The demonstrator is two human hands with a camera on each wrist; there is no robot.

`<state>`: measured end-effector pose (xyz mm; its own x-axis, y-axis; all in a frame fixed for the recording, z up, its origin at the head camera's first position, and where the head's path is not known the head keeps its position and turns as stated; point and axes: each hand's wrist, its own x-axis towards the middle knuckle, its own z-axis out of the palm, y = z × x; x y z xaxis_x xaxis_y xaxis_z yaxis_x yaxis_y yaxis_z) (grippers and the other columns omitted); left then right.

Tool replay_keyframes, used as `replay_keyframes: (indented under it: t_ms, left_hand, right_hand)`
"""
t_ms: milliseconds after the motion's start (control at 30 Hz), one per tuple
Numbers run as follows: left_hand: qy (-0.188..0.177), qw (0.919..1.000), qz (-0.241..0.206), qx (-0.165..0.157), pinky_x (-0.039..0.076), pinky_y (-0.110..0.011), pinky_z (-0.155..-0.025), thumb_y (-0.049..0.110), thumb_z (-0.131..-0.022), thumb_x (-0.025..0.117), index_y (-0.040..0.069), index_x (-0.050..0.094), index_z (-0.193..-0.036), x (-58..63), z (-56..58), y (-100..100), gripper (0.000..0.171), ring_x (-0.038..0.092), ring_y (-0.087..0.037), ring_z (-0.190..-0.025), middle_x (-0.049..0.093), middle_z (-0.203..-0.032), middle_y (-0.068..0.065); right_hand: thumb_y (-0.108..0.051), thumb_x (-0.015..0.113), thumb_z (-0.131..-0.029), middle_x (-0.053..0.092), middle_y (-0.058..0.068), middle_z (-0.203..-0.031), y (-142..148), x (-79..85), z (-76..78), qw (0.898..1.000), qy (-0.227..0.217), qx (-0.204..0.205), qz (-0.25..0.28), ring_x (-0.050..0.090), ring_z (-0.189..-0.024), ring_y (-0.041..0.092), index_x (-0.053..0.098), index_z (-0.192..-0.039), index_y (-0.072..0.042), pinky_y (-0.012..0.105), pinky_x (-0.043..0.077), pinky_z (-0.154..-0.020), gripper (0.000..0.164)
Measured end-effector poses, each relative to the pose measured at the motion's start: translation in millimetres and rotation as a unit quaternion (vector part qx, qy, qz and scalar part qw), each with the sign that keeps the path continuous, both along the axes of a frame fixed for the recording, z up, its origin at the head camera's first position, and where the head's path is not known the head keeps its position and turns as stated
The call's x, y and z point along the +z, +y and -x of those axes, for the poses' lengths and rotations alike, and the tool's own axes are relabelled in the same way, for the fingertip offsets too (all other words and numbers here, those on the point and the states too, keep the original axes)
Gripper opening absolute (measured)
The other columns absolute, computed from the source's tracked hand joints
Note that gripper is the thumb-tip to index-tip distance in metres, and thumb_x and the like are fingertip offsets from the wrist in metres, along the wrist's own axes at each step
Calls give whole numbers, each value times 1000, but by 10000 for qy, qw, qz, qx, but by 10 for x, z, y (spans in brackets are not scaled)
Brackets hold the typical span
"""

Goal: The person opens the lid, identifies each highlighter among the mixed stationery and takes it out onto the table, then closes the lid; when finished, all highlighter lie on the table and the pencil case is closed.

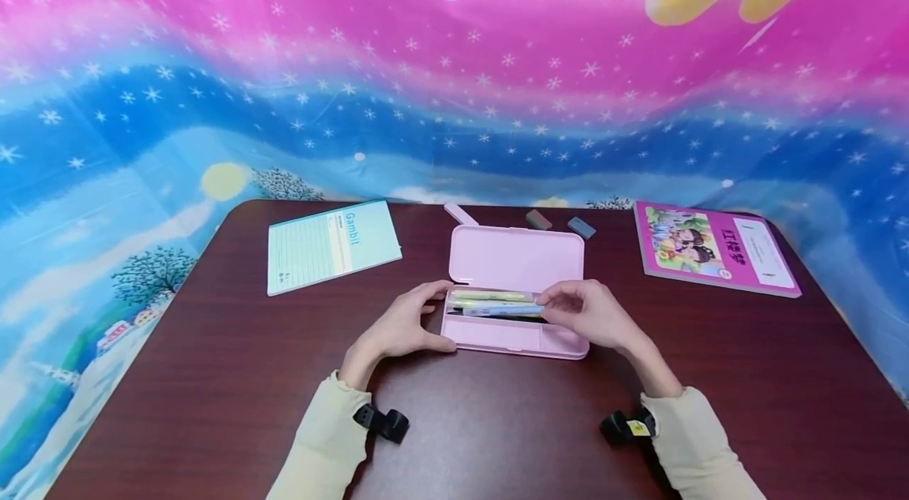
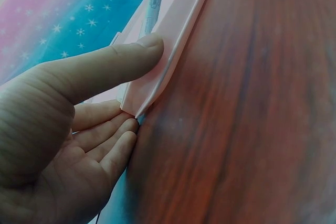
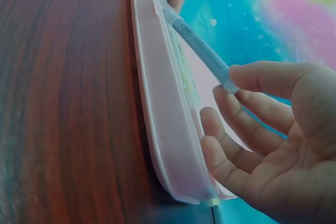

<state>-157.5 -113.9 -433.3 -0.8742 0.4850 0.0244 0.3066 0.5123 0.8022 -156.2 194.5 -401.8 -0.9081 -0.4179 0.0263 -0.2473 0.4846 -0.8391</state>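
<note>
With my right hand (image 1: 595,316) turned inward and its other fingers loosely bent, I pinch between thumb and index finger the end of a slim, round, bluish pen (image 3: 202,50), which slants over the open pencil case (image 1: 514,334). My left hand (image 1: 405,324) holds the left end of this case, whose smooth pink walls, plastic in appearance, rest on the glossy, wood-grained table (image 1: 213,374).

- Bare bench (image 1: 511,421) in front of the pencil case (image 1: 497,333) leaves passage.
- Left hand (image 1: 406,324) and right hand (image 1: 595,315) obstruct its ends.
- Behind it, its open lid (image 1: 517,255) is in the way.
</note>
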Motion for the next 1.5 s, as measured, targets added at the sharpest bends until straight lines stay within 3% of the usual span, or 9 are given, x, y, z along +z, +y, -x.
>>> replay_keyframes:
  t_ms: [333,633,900,1067,1233,1500]
  left_hand:
    - [3,10000,-15,-60,42,-31,-95,29,-61,83,12,40,-132,-2,12,1,85,46,-18,-114,44,-130,-1]
    - [2,10000,-3,-49,42,-33,-94,29,-61,83,12,40,-132,-11,-9,-5,85,47,-20,-114,43,-130,-2]
    - [28,10000,24,-31,42,-32,-94,31,-62,83,12,39,-133,-10,6,-14,85,47,-19,-114,43,-131,-2]
    - [14,10000,-4,-53,42,-31,-94,28,-61,83,12,40,-132,-14,17,-4,85,46,-19,-114,43,-130,-1]
    - [31,10000,-26,-64,42,-32,-94,28,-61,83,11,40,-132,-25,22,3,84,46,-19,-113,44,-129,-1]
    - [-5,10000,-4,-8,42,-31,-95,28,-61,83,14,41,-132,-21,20,-3,84,46,-17,-113,44,-129,1]
  right_hand:
    - [-4,65,-80,63,17,-84,-39,205,-90,9975,-319,-18,627,59,-72,29,63,-92,6,27,53,-61,15]
    - [-11,69,-79,64,17,-86,93,24,23,9910,-521,-466,1143,63,-75,22,64,-94,5,29,54,-67,23]
    - [-10,65,-82,66,4,-80,168,90,54,9777,-752,-831,1778,63,-71,20,58,-97,13,29,54,-69,28]
    - [-9,64,-83,65,2,-81,263,141,63,9732,-750,-886,1986,63,-72,19,59,-96,9,29,54,-70,23]
    - [-6,61,-85,66,3,-82,408,172,67,9603,-768,-977,2497,63,-72,15,64,-92,-2,27,54,-69,9]
    - [-5,59,-86,66,0,-84,622,219,50,9488,-818,-1068,2860,64,-72,14,66,-93,-6,23,53,-70,10]
